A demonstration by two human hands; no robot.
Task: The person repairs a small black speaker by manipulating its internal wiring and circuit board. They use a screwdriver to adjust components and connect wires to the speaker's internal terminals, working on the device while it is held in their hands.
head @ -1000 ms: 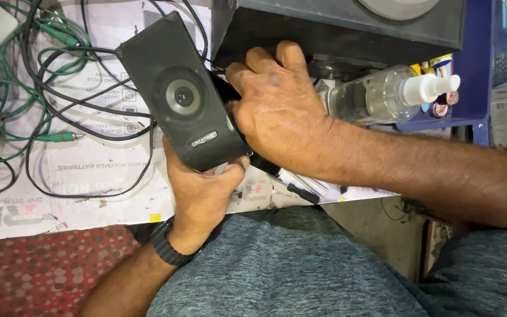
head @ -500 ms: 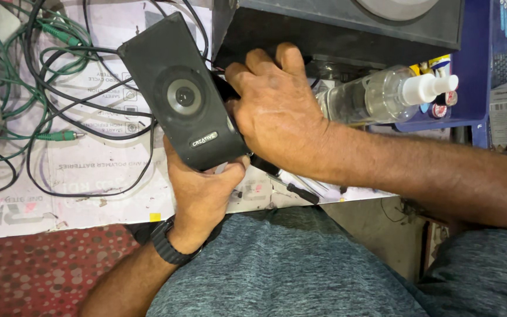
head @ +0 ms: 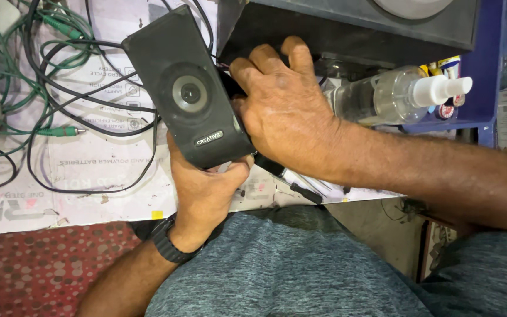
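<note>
At the table's [head: 89, 199] near edge, left hand [head: 203, 191] fingers clamp the small black speaker [head: 186, 97]; right hand [head: 286, 114], at three o'clock, curls behind it, seemingly working its back, needing steady bracing.

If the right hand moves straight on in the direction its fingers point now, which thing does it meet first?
The right hand points up and away, its fingertips already at the lower edge of the big black box, so it would probably meet that first. Depth is unclear.

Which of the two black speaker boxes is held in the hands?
The small satellite speaker with the round driver: left hand grips its lower end, right hand rests against its side. The large speaker box behind stands unheld.
</note>
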